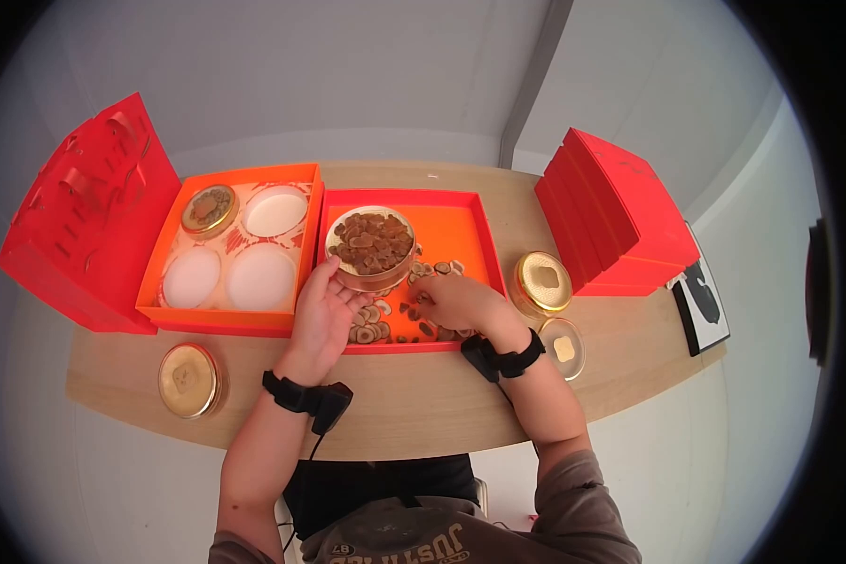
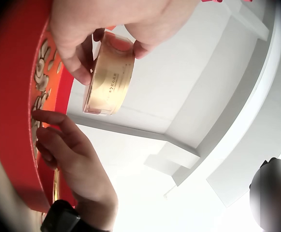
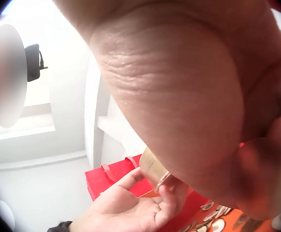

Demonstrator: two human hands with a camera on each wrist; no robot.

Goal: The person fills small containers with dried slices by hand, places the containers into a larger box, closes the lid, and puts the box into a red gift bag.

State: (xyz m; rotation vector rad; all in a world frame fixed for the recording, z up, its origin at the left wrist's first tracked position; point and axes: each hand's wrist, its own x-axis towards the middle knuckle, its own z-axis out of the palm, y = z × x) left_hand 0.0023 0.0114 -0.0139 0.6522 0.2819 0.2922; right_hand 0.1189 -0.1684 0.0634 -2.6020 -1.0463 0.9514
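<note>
Glossy red box [image 1: 404, 348] on matt, wood-look table [image 1: 395, 414]

A brown-grey T-shirt [image 1: 508, 553], short sleeves [image 1: 578, 498], pale lettering [image 1: 430, 545] with an oval "87" [image 1: 343, 550] – black trousers [image 1: 357, 484]; black wrist straps [image 1: 287, 392] bearing black boxes [image 1: 331, 406], thin dark cables [image 1: 316, 446].
</note>
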